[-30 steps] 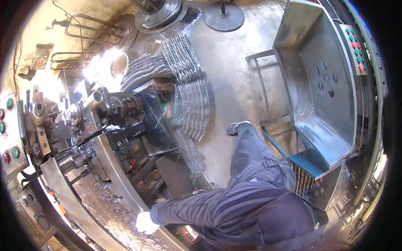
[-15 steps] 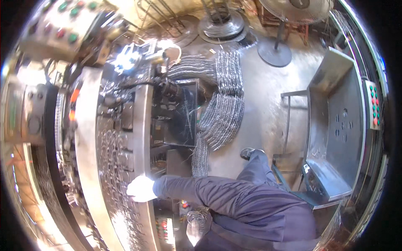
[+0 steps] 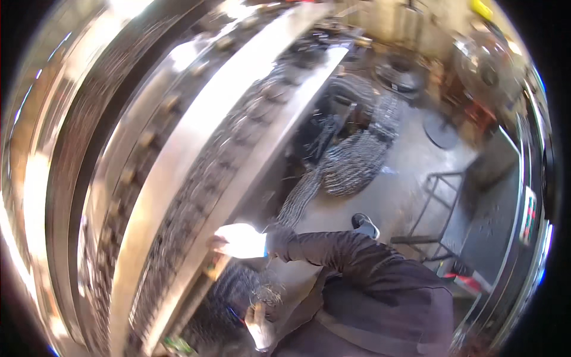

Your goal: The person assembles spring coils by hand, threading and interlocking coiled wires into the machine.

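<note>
My right hand (image 3: 241, 240), in a white glove washed out by glare, is at the near metal rail (image 3: 229, 205) of a long machine. Its fingers are too bright and smeared to read. Lower down, my left hand (image 3: 259, 327), also in a pale glove, is closed on a small bundle of thin looped wire (image 3: 267, 296). The bundle stands above its fingers. Beyond the near rail runs a row of dark metal machine parts (image 3: 223, 157), blurred by motion.
Mats of linked wire springs (image 3: 354, 169) lie on the floor beside the machine. Far off are a fan's round base (image 3: 440, 129) and wire reels (image 3: 398, 74). At right stand a metal trough (image 3: 488, 184) and a button panel (image 3: 527, 215). A shoe (image 3: 365, 225) shows on the floor.
The view has swung, so the machine now slants across the left. My right hand has moved along the near rail toward its outer edge. My left hand still has the wire bundle, now more visible.
</note>
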Tool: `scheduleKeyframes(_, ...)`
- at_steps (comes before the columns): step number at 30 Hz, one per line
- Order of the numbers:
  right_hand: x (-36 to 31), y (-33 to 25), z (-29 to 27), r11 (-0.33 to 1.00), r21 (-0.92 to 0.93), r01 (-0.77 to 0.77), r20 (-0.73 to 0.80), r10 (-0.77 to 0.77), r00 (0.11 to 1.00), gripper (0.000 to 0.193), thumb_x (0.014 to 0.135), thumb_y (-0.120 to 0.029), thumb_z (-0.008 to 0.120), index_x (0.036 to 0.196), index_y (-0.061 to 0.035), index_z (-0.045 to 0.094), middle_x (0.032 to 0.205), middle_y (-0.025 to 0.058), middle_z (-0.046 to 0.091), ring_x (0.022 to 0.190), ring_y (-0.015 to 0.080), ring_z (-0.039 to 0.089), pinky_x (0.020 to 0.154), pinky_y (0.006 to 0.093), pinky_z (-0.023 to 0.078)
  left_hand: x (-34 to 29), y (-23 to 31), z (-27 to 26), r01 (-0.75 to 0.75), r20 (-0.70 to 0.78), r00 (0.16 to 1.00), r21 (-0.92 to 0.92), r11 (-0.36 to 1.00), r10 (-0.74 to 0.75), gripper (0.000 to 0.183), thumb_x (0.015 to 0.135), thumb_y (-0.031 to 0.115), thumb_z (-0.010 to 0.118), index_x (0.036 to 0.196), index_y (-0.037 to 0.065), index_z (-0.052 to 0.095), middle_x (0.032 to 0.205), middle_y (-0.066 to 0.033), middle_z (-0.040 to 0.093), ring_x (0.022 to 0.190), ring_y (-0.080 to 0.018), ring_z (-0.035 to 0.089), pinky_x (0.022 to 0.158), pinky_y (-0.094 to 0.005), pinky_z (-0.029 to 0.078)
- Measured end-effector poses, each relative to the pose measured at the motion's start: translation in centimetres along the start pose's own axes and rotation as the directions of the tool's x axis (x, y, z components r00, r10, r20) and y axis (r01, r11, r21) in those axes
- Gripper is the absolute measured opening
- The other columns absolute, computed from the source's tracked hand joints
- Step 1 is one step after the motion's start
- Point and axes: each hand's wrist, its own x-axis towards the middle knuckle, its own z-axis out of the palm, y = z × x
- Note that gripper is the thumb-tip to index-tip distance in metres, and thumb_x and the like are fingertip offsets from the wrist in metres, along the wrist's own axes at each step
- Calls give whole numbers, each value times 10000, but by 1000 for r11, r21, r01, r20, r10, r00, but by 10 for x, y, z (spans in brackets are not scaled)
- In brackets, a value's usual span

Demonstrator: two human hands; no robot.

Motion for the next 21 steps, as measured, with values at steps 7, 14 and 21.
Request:
scheduleKeyframes(7, 38, -36, 152, 980, -107, 167, 234, -138, 962, 345, 924, -349, 661, 1160, -107, 731, 1074, 189, 728, 1048, 378, 686, 912, 444, 543, -37, -60, -131, -19, -281, 958, -267, 964, -59, 223, 962, 218, 694, 912, 2, 672, 787, 20, 614, 716, -69, 505, 628, -262, 432)
scheduleKeyframes(14, 89, -81, 273, 991, 132, -6, 473, -58, 879, 318, 999, -156, 606, 1277, -13, 662, 1081, 122, 738, 996, 195, 686, 923, 326, 529, -76, -104, -186, -27, -421, 873, -547, 837, -247, 176, 985, 180, 680, 949, 12, 644, 845, 15, 629, 772, -55, 539, 704, -228, 456)
scheduleKeyframes(21, 140, -70, 415, 984, -30, 175, -12, -175, 984, 414, 990, -211, 668, 1357, -33, 602, 1202, 188, 708, 1066, 252, 677, 933, 348, 517, -72, -120, -255, -44, -497, 800, -608, 793, -336, 203, 991, 201, 682, 961, 2, 657, 859, 1, 653, 761, -58, 546, 686, -227, 455)
